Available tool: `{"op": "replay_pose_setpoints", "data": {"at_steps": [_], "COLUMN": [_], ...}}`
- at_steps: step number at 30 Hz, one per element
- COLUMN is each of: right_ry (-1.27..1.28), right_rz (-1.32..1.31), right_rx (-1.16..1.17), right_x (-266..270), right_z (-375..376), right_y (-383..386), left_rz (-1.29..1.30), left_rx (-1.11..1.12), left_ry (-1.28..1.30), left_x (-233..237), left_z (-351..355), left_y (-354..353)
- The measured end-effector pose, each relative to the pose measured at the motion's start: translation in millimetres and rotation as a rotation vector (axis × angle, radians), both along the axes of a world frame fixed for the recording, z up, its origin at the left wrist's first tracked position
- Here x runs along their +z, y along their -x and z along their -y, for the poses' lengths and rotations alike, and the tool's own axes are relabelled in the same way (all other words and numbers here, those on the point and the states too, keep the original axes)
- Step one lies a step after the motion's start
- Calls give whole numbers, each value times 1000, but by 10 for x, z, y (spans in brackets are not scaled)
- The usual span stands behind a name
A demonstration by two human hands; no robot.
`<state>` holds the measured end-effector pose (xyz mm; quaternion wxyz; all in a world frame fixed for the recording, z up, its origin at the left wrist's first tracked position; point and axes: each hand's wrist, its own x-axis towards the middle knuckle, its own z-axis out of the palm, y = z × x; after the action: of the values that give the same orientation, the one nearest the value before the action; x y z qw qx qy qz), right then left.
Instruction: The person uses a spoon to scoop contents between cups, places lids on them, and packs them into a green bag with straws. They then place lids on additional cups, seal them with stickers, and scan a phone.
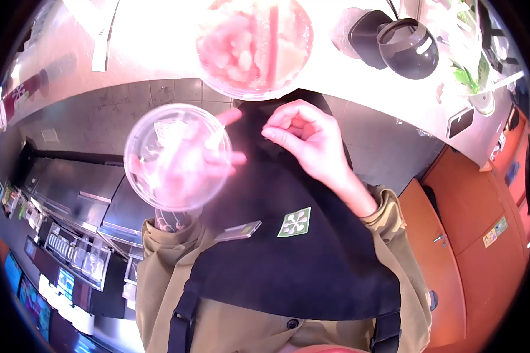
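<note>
2 hands are held raised before the chest: left hand [209, 160] clamped in a grip, right hand [305, 138] loosely curled.

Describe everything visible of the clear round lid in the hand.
The clear lid is round, thin, transparent plastic with a raised rim. The left hand holds it from behind and shows pink through it, two fingertips past its edge. It faces the camera, held in the air near the pink drink cup, apart from the right hand.

No words or numbers can be read. A green patch [294, 222] with a white flower-like emblem is seen on the black apron [288, 265]; the name tag [237, 231] beside it is illegible.
</note>
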<state>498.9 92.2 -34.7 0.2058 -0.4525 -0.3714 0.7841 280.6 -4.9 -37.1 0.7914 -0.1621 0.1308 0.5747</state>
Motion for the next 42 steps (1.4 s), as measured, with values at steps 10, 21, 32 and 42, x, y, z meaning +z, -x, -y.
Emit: {"op": "replay_pose_setpoints", "data": {"at_steps": [10, 21, 32, 42], "right_ry": [-223, -234, -283, -205], "right_rz": [-89, -68, -52, -281], "right_rx": [151, 266, 430, 1162], "right_x": [-308, -421, -253, 271], "right_z": [-15, -111, 161, 1835], "right_y": [-573, -815, -511, 535], "left_rz": [-360, -231, -357, -471], "left_rx": [-154, -216, -32, 801], "left_ry": [12, 40, 85, -104], "left_x": [-25, -48, 141, 513], "left_z": [211, 291, 804, 3162], "left_y": [-971, -1179, -1209, -1618]}}
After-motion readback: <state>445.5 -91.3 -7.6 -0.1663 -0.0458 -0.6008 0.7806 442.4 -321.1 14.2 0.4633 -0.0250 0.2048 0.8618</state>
